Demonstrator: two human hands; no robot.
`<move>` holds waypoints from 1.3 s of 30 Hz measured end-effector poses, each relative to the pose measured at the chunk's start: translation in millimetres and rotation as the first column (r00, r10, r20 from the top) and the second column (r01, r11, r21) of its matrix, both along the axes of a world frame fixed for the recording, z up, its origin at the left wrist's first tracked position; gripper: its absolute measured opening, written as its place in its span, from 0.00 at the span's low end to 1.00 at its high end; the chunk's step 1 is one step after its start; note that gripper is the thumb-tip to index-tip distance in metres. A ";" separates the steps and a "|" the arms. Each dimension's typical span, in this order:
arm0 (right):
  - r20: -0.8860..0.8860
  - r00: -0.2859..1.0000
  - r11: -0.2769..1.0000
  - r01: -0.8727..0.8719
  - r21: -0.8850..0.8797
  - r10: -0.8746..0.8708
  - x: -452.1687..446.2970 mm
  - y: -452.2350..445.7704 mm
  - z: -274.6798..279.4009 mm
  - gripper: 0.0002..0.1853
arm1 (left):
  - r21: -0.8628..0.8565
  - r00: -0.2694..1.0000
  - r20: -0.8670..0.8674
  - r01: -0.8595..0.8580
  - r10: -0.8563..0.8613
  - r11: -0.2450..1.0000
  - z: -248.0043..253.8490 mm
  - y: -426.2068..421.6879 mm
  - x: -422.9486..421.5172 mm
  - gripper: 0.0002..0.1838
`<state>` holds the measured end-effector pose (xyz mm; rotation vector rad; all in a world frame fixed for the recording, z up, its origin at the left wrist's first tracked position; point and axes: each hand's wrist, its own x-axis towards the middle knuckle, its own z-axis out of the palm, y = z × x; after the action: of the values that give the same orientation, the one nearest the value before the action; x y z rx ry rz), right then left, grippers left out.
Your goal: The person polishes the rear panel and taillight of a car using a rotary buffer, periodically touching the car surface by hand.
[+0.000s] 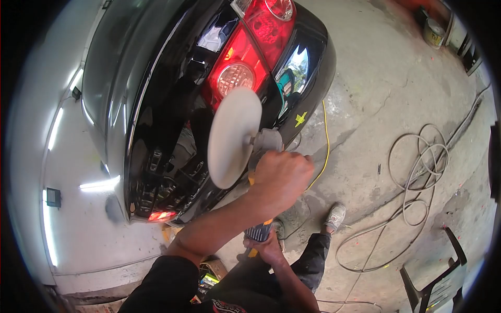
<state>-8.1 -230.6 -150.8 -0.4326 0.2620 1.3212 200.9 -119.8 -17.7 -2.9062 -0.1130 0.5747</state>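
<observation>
Left hand: I am closing its fingers (293, 163) narrowly around the front part of the polisher (258, 231), close behind the round pad (235, 138)
Right hand: I am wrapping it (270, 248) around the polisher's rear body, nearer to me, with its fingers also closed
Polisher: it is hanging between my two hands, its pale pad standing on edge at the far end and facing left; whether the pad is touching the car (156, 117), I cannot tell
Car: it is filling the left and far side, its red tail light (245, 52) showing just beyond the pad
Tape: a yellow piece (300, 119) is sticking to the bumper, right of the pad
Floor: a yellow cord (326, 130) is running across the concrete (365, 99) beside the car, and a hose (390, 156) is lying in loops farther right
Chair: it (458, 248) is standing near, at the right edge
</observation>
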 end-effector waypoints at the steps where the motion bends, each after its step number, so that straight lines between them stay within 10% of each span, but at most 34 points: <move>1: 0.034 0.999 1.000 -0.011 0.020 0.010 1.6 2.4 -4.1 0.28 | 0.007 1.000 -0.003 0.017 -0.017 1.000 0.1 -0.3 5.8 0.03; 19: -0.009 1.000 1.000 -0.021 -0.021 0.021 -29.3 3.2 19.8 0.18 | -0.044 0.999 -0.002 0.043 -0.043 0.998 -5.9 6.8 -24.5 0.01; 24: -0.055 0.988 0.988 -0.145 0.045 0.147 -57.0 -4.0 16.6 0.37 | -0.037 0.998 -0.056 0.005 -0.007 0.999 -5.9 4.6 -50.9 0.02; 39: 0.120 0.993 0.998 0.011 -0.056 -0.004 54.0 26.1 -8.0 0.30 | -0.034 0.973 0.195 0.131 -0.122 0.991 11.0 23.1 52.1 0.01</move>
<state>46.0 -204.5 -158.8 -0.5565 0.2011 1.2779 253.0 -96.7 -6.7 -2.9805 0.0606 0.2776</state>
